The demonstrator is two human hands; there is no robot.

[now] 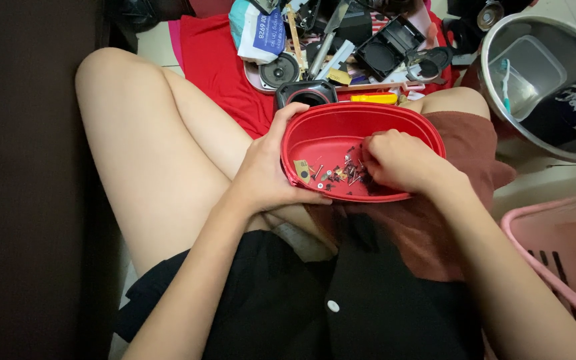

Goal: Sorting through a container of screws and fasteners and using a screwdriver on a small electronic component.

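Head view: a shallow oval red plastic dish [341,137] is being steadied on the lap, its near-left rim being clasped by the left hand [268,177], thumb over the edge and fingers underneath. A scatter of small dark screws and metal bits [338,175] is being sorted on the floor of the dish, beside a small tan scrap, by the right hand [401,160], whose fingertips are being pressed down among the pieces; whether anything is being pinched between them cannot be told, since the fingers are curled over and hidden.

The dish is being balanced on a thigh rather than on a tabletop, so a tilt is being risked: should the knee shift or the left hold slacken, the tiny parts are likely to slide to the low side and spill over the shallow rim onto the red cloth [215,60] or the dark clothing, where they would be hard to find. A flick of the right fingertips could likewise send a screw out.

Beyond the dish, a clutter of black speaker parts and tools [341,47] is being kept close, with a steel basin [555,73] and a pink plastic basket [561,260] at the right; lost pieces could be swallowed there.
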